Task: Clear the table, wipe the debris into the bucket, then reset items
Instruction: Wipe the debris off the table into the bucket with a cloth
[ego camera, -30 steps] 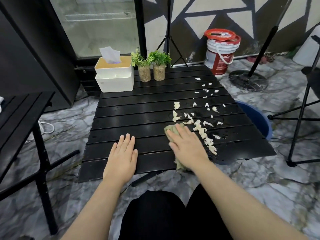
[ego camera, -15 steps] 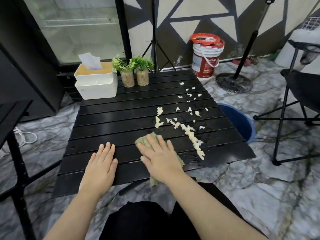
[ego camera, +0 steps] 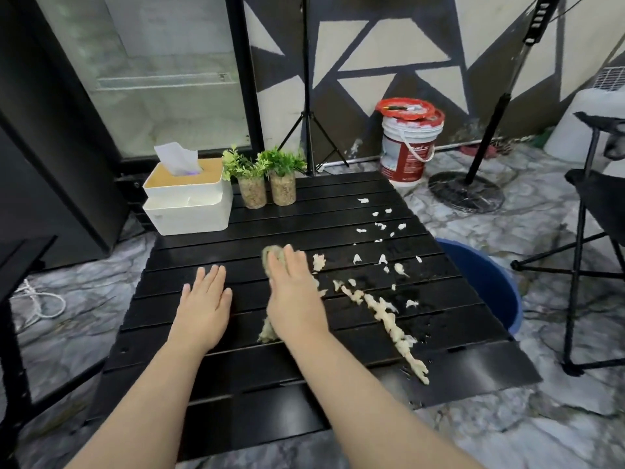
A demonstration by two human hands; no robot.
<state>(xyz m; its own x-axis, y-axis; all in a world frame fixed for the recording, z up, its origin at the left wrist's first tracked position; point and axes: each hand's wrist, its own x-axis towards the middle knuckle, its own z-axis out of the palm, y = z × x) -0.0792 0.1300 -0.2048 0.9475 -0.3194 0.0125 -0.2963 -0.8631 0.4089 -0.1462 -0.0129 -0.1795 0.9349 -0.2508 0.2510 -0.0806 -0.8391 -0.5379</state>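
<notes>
My right hand [ego camera: 295, 296] lies flat, fingers straight, pressing an olive-green cloth [ego camera: 270, 257] onto the black slatted table [ego camera: 338, 184]. The cloth shows beyond my fingertips and near my wrist. Pale debris [ego camera: 385, 314] runs in a diagonal line to the right of that hand, down toward the table's near right corner, and smaller bits [ego camera: 380, 225] lie scattered farther back. My left hand [ego camera: 204, 299] rests flat on the table, left of the cloth, holding nothing. A blue bucket [ego camera: 490, 282] stands on the floor beside the table's right edge.
A white tissue box [ego camera: 187, 201] and two small potted plants [ego camera: 267, 179] stand at the table's far left. A white paint pail [ego camera: 410, 143], a tripod, a stand base [ego camera: 466, 194] and a black folding chair [ego camera: 598, 231] surround the table. Another black table [ego camera: 20, 252] is at left.
My right hand has slid the cloth farther away across the table and left of the debris line. The view has moved closer to the table. My left hand stays flat.
</notes>
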